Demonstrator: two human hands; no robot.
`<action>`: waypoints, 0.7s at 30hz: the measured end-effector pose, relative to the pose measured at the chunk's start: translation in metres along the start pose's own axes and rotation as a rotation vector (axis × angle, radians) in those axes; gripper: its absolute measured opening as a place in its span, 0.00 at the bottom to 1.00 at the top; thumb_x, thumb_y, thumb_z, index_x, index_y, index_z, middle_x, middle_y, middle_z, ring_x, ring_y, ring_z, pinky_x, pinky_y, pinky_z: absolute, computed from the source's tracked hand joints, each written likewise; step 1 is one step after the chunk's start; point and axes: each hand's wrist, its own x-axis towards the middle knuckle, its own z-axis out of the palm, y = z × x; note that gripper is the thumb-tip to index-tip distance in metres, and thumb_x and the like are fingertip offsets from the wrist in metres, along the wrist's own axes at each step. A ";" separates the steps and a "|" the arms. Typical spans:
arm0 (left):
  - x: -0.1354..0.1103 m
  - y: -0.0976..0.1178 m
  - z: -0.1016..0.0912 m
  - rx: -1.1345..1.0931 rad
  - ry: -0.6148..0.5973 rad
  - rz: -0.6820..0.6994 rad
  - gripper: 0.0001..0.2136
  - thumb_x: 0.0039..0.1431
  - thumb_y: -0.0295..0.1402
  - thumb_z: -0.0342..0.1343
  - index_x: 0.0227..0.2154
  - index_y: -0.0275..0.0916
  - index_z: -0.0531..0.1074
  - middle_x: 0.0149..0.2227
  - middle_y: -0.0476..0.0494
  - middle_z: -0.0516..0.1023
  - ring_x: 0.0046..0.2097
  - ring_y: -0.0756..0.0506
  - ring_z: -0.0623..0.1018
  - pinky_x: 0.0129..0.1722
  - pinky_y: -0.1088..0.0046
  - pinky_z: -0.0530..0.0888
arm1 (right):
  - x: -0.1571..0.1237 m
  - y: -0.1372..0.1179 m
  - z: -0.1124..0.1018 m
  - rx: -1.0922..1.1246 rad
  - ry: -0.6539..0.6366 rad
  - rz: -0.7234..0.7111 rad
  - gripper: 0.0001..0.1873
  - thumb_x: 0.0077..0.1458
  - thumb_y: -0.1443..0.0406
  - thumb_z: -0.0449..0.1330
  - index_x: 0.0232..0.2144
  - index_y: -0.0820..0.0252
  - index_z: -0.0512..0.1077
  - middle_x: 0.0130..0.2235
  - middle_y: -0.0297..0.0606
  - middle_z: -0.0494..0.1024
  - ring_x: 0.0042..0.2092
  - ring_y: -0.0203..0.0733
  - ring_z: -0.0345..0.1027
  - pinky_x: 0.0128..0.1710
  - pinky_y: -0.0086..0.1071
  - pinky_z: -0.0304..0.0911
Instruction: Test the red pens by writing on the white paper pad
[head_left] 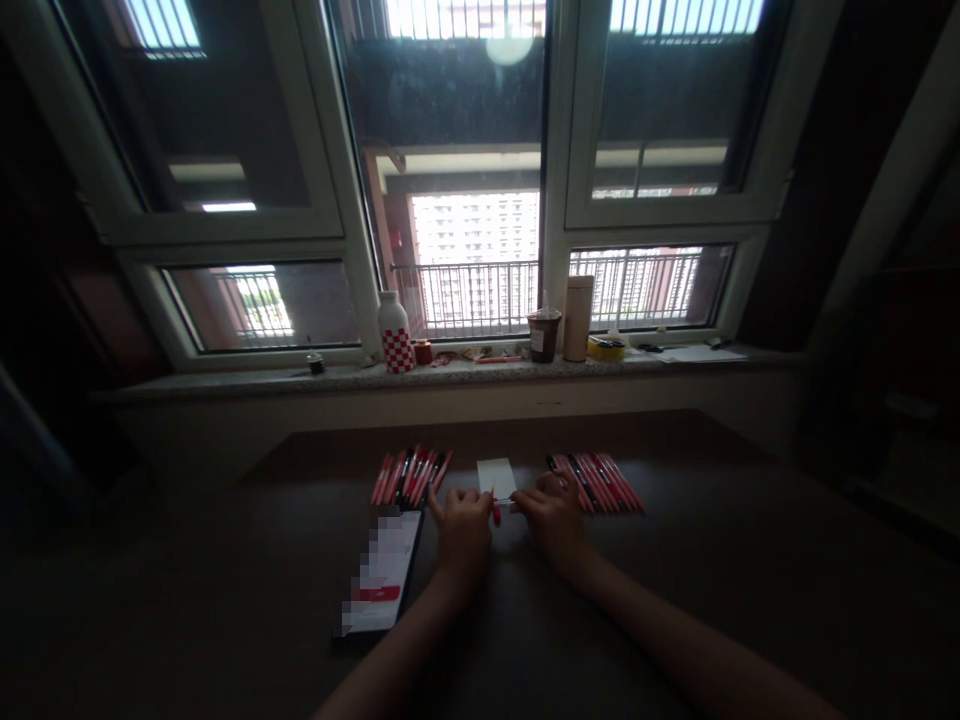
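Above the dark table, my left hand point(463, 530) is closed with thumb and fingertips together beside a small red piece point(496, 514). What exactly it pinches is too small and dark to make out. My right hand point(556, 518) faces it, its fingertips pinched on a thin pale stick point(505, 501) that spans the short gap between the hands. Just beyond the fingertips lies a small white card point(496, 478). A row of red and black pens point(409, 476) lies past my left hand, and another row of pens point(600, 482) lies by my right hand, partly covered by it.
A phone point(386, 575) with a lit screen lies left of my left forearm. On the windowsill point(337, 378) stand a red-checked white bottle point(395, 335), a dark drink cup point(544, 337), a tan flask point(577, 320) and a yellow tape roll point(606, 349).
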 end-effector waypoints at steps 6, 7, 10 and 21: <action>-0.001 0.001 0.000 0.002 -0.001 -0.004 0.15 0.58 0.24 0.43 0.33 0.44 0.75 0.36 0.47 0.78 0.43 0.42 0.69 0.59 0.44 0.44 | 0.000 -0.002 -0.001 0.007 -0.038 0.014 0.07 0.59 0.66 0.58 0.32 0.51 0.75 0.32 0.29 0.81 0.39 0.42 0.63 0.50 0.41 0.42; -0.001 0.001 0.000 -0.001 -0.005 -0.006 0.15 0.58 0.24 0.42 0.33 0.44 0.75 0.36 0.47 0.78 0.43 0.42 0.69 0.59 0.43 0.44 | 0.000 -0.002 0.000 0.014 -0.038 0.012 0.06 0.59 0.66 0.58 0.32 0.51 0.75 0.32 0.30 0.81 0.39 0.42 0.63 0.50 0.41 0.41; -0.001 0.001 0.001 -0.032 -0.033 -0.021 0.15 0.59 0.24 0.42 0.33 0.44 0.75 0.35 0.46 0.78 0.42 0.42 0.70 0.59 0.42 0.44 | 0.000 0.000 0.001 0.031 -0.045 0.001 0.06 0.59 0.66 0.58 0.33 0.51 0.75 0.33 0.31 0.81 0.39 0.42 0.62 0.49 0.40 0.42; -0.003 0.004 0.004 0.025 0.048 -0.004 0.14 0.62 0.29 0.43 0.41 0.46 0.73 0.41 0.46 0.78 0.52 0.39 0.68 0.58 0.35 0.39 | 0.002 0.008 0.004 0.024 0.006 0.019 0.04 0.56 0.64 0.61 0.35 0.49 0.76 0.35 0.29 0.81 0.42 0.44 0.61 0.49 0.40 0.43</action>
